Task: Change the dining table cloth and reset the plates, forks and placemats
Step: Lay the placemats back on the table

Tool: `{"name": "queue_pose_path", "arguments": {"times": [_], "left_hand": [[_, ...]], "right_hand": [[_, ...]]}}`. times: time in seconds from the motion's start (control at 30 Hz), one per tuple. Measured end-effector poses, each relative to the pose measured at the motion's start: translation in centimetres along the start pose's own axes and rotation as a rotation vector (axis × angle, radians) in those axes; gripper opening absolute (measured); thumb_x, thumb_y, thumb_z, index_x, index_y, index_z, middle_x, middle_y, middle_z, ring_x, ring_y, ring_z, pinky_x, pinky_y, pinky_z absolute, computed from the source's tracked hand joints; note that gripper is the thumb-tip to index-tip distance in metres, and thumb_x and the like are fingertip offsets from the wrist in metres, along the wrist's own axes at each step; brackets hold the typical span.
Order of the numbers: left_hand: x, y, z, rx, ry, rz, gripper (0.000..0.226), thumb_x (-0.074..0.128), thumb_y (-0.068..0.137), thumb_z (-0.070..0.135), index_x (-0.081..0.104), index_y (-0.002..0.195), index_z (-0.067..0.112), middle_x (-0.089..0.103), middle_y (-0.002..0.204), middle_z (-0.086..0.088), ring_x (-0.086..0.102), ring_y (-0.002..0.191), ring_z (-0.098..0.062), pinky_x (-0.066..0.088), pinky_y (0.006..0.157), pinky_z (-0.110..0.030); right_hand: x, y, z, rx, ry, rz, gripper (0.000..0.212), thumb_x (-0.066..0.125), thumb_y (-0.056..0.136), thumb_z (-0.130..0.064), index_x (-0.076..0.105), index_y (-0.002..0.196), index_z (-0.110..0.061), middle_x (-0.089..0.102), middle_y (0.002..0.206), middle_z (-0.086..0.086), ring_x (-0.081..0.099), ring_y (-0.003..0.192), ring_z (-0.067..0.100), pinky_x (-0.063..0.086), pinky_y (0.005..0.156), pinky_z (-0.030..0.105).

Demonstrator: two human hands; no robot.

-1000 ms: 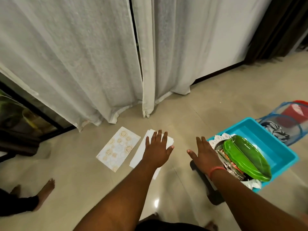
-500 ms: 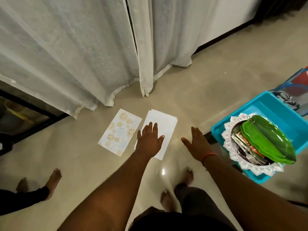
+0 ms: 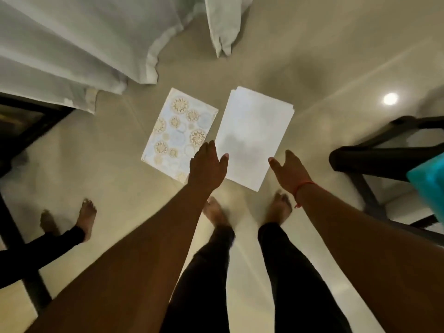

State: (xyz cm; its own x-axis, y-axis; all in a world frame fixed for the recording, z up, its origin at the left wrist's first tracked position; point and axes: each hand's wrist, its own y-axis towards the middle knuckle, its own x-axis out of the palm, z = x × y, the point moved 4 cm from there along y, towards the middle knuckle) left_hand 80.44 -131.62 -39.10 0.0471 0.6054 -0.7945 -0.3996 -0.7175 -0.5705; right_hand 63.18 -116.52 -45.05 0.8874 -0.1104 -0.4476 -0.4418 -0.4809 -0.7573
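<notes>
While both arms reach down toward the floor (image 3: 312, 56), the left hand (image 3: 207, 164) and the right hand (image 3: 289, 170) are spread, fingers straight and holding nothing, one at each lower corner of the white placemat stack (image 3: 254, 131). Whether either hand touches the stack cannot be told; the left thumb appears to lie at its near edge. Two-sided placement of this kind suits a lift from both edges at once, which would keep thin, flexible sheets from sagging or sliding apart; this is a judgement from the posture only.

Count of placemats: one patterned placemat (image 3: 179, 133), face up with gold medallions on pale blue, lies alone just to the left of the stack, the two nearly touching along their long sides. The stack shows offset corners at its far end, indicating several sheets turned plain side up; their exact number cannot be read.

Other items: curtains (image 3: 72, 44), two panels, hang to the floor beyond the mats. One dark stool (image 3: 374, 155) stands at right with a corner of one blue tub (image 3: 427, 181) on it. A second person's two bare feet (image 3: 87, 213) stand at left. No plates, forks or cloth are visible.
</notes>
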Motion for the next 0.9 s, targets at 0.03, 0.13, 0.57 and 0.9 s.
{"name": "queue_pose_path", "arguments": {"times": [0.03,0.13,0.57,0.9], "left_hand": [[1.6,1.7,-1.1,-0.027,-0.038,-0.015,0.066,0.04,0.103,0.043,0.024,0.154,0.005,0.029,0.158,-0.017,0.031,0.144,-0.034,0.026,0.117,-0.047],[7.2,7.6,-4.5,-0.077,-0.109,-0.077,0.065,0.041,0.103,0.042,0.024,0.153,0.005,0.03,0.156,-0.018,0.031,0.143,-0.033,0.025,0.117,-0.042],[26.3,28.1,-14.3,-0.325,-0.326,-0.243,0.066,0.048,0.1,0.037,0.023,0.154,0.007,0.027,0.159,-0.013,0.031,0.144,-0.029,0.027,0.114,-0.035],[29.6,31.5,-15.4,-0.427,-0.329,-0.275,0.058,0.051,0.098,0.026,0.031,0.148,0.008,0.037,0.146,-0.017,0.038,0.135,-0.032,0.036,0.106,-0.038]], "right_hand": [[1.1,2.0,0.7,0.028,0.008,0.01,0.074,0.05,0.099,-0.048,0.025,0.153,-0.003,0.03,0.159,0.016,0.029,0.146,0.029,0.023,0.116,0.035],[5.3,8.4,4.0,0.153,0.015,-0.005,0.076,0.048,0.1,-0.048,0.022,0.153,0.0,0.03,0.157,0.021,0.029,0.146,0.033,0.024,0.116,0.038],[14.5,31.7,14.6,0.427,0.201,0.184,0.064,0.043,0.101,-0.045,0.035,0.144,0.002,0.047,0.143,0.02,0.046,0.131,0.036,0.037,0.104,0.039],[16.2,35.3,15.5,0.434,0.259,0.218,0.052,0.04,0.099,-0.035,0.043,0.14,-0.004,0.05,0.139,0.015,0.056,0.115,0.033,0.043,0.078,0.034]]}}
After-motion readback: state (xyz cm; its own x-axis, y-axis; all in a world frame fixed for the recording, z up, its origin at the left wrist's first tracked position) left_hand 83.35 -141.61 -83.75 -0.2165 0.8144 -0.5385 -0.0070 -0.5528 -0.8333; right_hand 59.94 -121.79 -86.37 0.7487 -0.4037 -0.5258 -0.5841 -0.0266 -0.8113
